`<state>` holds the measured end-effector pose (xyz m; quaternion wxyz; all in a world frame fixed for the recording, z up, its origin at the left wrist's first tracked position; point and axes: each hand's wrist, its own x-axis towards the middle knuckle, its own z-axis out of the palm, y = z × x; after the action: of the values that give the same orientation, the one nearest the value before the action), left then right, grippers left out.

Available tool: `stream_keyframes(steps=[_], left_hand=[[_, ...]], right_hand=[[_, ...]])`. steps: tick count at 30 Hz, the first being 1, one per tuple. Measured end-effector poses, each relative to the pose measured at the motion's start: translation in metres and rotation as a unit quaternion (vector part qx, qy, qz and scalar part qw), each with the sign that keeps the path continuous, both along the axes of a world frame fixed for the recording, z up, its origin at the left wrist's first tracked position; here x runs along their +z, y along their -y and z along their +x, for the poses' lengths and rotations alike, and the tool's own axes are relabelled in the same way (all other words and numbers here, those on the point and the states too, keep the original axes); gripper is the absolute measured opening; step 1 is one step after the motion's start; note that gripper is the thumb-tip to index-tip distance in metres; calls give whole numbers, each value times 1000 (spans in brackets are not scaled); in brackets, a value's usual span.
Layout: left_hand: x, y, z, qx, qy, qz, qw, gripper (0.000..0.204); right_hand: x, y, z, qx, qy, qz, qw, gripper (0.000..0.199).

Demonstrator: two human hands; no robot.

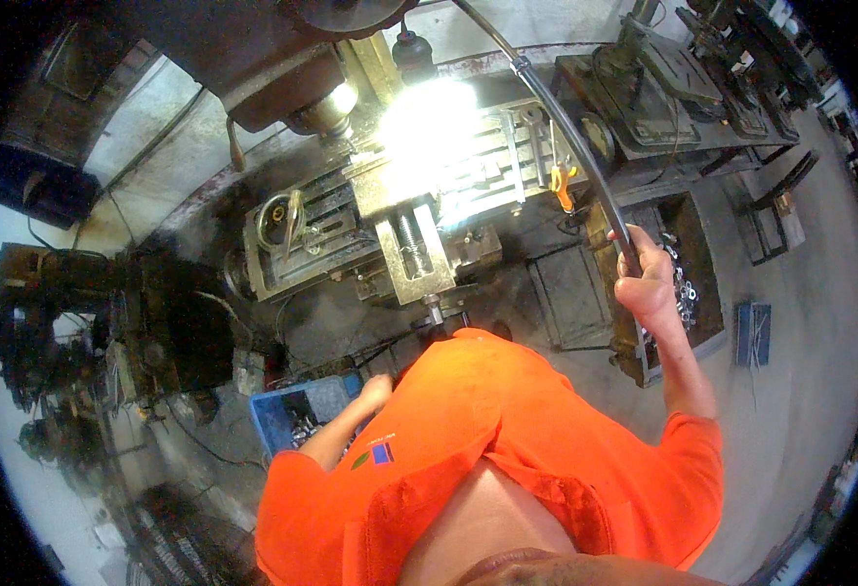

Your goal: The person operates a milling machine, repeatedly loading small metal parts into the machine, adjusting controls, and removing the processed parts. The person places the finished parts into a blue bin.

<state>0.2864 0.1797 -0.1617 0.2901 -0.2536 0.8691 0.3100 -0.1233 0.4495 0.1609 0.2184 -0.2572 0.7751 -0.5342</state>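
Note:
My right hand (644, 278) is closed around the lower end of a long black bar (570, 127), which slants down from the top of the view and bears a small collar. My left hand (378, 393) is low by my waist, close to a blue crate (265, 422) with shiny metal parts in it. My orange shirt partly covers that hand, and its fingers are hidden. Ahead of me a machine vise (433, 283) is mounted on a slotted machine table (326, 256). Bright lamp glare washes out the far part of the vise.
An orange-handled tool (563, 188) lies at the table's right. Beneath my right hand stands a dark metal bin (707, 249) with several shiny parts. A small blue tray (753, 334) rests on the floor at right. The machine head (282, 93) overhangs from the upper left.

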Motion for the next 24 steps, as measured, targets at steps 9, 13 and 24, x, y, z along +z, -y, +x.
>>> stream_keyframes(steps=[9, 13, 24], left_hand=[[-18, 0, 6, -17, 7, -10, 1000, 50], [-5, -5, -1, -12, 7, -12, 1000, 49], [-6, -6, 1, 20, 46, -14, 999, 48]], right_hand=[[-7, -1, -4, 23, 21, -15, 999, 50], [-13, 2, -4, 8, -38, 17, 999, 49], [-21, 2, -7, 20, -4, -12, 1000, 46]])
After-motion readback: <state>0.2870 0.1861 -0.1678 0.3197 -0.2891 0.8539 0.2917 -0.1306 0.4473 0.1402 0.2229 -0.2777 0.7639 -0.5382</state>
